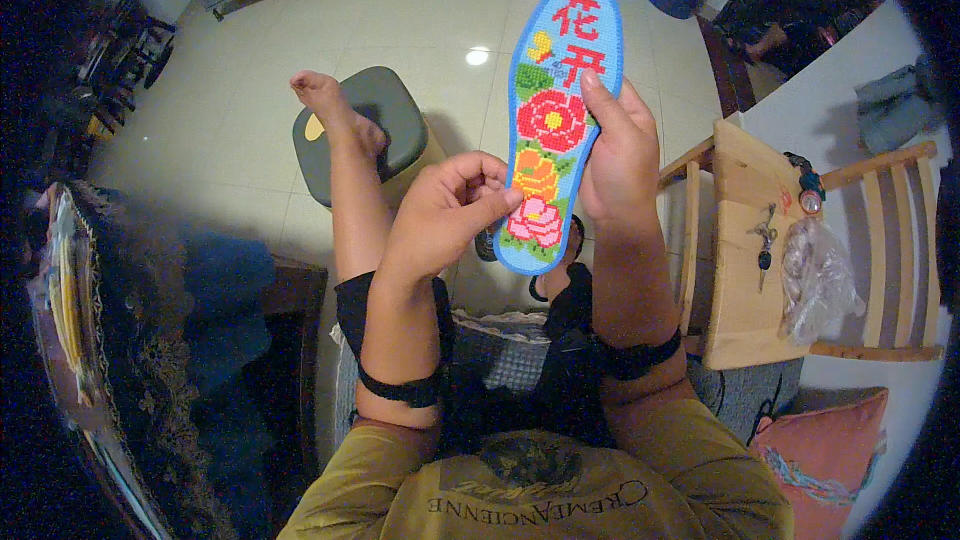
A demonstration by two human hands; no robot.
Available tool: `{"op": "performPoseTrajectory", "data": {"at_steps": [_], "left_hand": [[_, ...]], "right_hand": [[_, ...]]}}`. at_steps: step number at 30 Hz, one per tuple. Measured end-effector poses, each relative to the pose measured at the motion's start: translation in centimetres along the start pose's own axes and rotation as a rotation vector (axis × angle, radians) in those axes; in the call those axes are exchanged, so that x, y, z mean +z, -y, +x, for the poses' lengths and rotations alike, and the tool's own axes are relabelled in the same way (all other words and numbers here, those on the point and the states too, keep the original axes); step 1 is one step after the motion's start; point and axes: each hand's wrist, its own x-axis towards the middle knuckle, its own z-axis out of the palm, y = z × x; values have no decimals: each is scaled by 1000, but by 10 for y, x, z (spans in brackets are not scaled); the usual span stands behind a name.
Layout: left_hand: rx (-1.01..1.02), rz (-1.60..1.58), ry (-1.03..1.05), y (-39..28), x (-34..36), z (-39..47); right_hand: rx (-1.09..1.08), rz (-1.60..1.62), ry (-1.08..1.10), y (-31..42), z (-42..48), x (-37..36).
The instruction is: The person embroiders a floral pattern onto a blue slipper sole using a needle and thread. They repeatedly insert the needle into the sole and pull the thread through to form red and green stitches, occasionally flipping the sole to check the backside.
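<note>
An embroidered cross-stitch shoe insole (553,118) is held upright in front of me, its stitched face towards me. It has a light blue ground, a darker blue border, red characters at the top and red, orange and pink flowers below. My right hand (624,146) grips its right edge, with the thumb over the face and the fingers behind. At the lower left edge, my left hand (454,214) pinches it, thumb tip on the face and fingers curled. Whether a needle or thread sits between those fingertips is too small to tell.
My bare foot rests on a grey-topped stool (390,109). To the right stands a wooden table (739,300) holding small scissors (765,232), a clear plastic bag (817,285) and a round red-rimmed item (810,201). A pink cushion (821,435) lies at lower right.
</note>
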Motion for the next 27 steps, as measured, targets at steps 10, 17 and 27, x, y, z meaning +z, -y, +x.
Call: {"op": "performPoseTrajectory", "data": {"at_steps": [10,17,27], "left_hand": [[-10,15,-134,-3,0,2],[-4,-49,-162,0,-6,1],[-10,-57,-133,-1,-6,1]], "right_hand": [[98,-28,94,-6,-3,1],[115,-43,110,-9,-4,3],[143,-36,109,-11,-3,0]]}}
